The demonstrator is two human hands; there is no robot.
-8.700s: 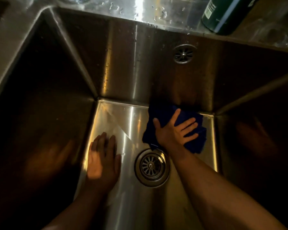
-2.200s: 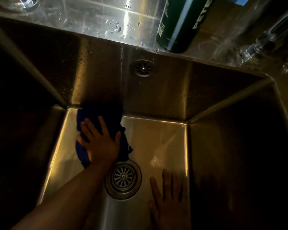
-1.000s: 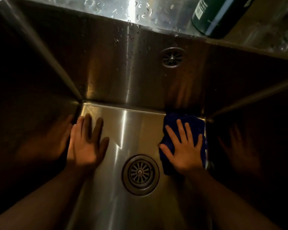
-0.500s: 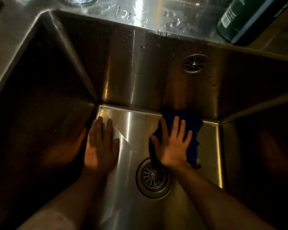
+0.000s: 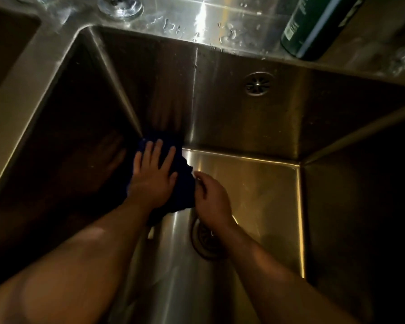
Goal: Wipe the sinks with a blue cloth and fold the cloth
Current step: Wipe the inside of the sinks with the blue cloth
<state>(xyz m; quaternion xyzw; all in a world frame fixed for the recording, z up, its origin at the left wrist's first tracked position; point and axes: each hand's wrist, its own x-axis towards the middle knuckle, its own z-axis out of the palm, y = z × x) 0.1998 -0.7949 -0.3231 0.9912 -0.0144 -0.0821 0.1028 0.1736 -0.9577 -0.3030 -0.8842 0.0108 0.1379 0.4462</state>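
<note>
The dark blue cloth point(image 5: 182, 190) lies bunched on the steel sink floor point(image 5: 255, 197), in its back left corner. My left hand point(image 5: 153, 181) presses flat on the cloth with fingers spread, fingertips at the back wall. My right hand point(image 5: 212, 199) sits just right of the cloth, fingers curled, fingertips at the cloth's right edge. Whether it pinches the cloth is not clear. My right wrist hides part of the round drain point(image 5: 202, 242).
An overflow grille point(image 5: 257, 84) sits on the back wall. A dark green bottle point(image 5: 313, 26) stands on the wet ledge at the back right, and a tap base point(image 5: 120, 5) at the back left. A second basin point(image 5: 7, 45) lies to the far left.
The cloth has moved from the basin's back middle to its back left corner. My left hand now presses it, and my right hand has come off it to its right edge.
</note>
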